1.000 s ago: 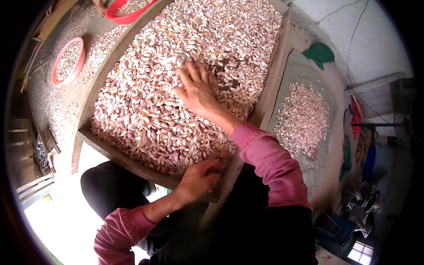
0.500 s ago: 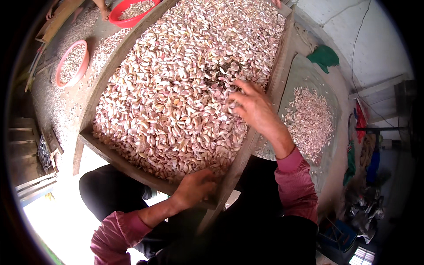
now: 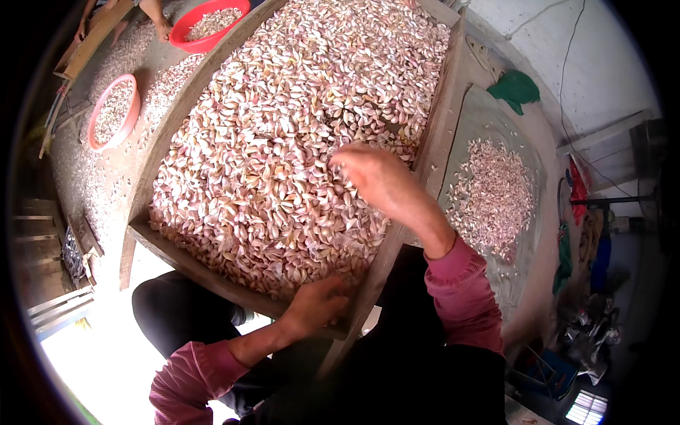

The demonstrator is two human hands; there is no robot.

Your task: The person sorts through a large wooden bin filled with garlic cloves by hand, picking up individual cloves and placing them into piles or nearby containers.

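Observation:
A wooden tray with raised sides holds a thick layer of pinkish-white garlic cloves. Over its right half, my right hand bends its fingers down among the cloves, with a few pale ones at the fingertips. My left hand rests at the near right corner, its fingers curled inward beside the tray's front board. Whatever those left fingers hold is hidden. Beyond my right hand, a dark patch of the tray bottom shows between the cloves.
Right of the tray, a clove heap lies on a grey-green sheet, with a green cloth behind. At left stand a pink basin and a red basin, both holding cloves. Another person's foot shows beside the red one.
My right hand has moved left and slightly nearer across the cloves, and its spread fingers have curled in. The left hand stays at the corner.

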